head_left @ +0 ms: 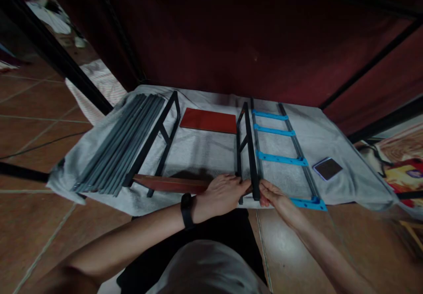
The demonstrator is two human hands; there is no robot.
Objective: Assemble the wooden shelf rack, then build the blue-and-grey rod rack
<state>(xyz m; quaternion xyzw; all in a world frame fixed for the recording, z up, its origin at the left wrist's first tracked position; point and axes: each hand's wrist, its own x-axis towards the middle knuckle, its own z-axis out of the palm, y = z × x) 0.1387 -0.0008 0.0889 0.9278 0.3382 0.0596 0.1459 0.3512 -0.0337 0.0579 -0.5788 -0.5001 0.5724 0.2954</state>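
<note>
basically, both hands sit at one joint, the near end of the right black frame [250, 153]. left hand [226, 192], dark band [187, 211] on the wrist, lies palm-down over the right end of the brown board [172, 184]; its fingers look wrapped over the board, tips hidden. right hand [272, 195] is on the outer side of the same bar, fingers curled in, tips bunched against it; can't tell whether they pinch a small part or just the metal. reads as one hand steadying the board while the other works from outside. board spans the near edge between the right frame and the left black frame [152, 142], both propped upright, probably so the ends line up. red panel [209, 120] lies flat between them at the far side, out of the hands' way. grey tubes [122, 139] are bundled side by side at left, likely to keep them together; rack with blue crossbars [280, 159] lies flat just right of the right frame, with a phone [328, 169] beside it. surface: rumpled grey cloth [357, 153], draping over the near edge. room: dim, maroon curtain [231, 34] behind, black poles [59, 47] at the sides, brown tiled floor [39, 131], patterned fabric [405, 175] far right.
</note>
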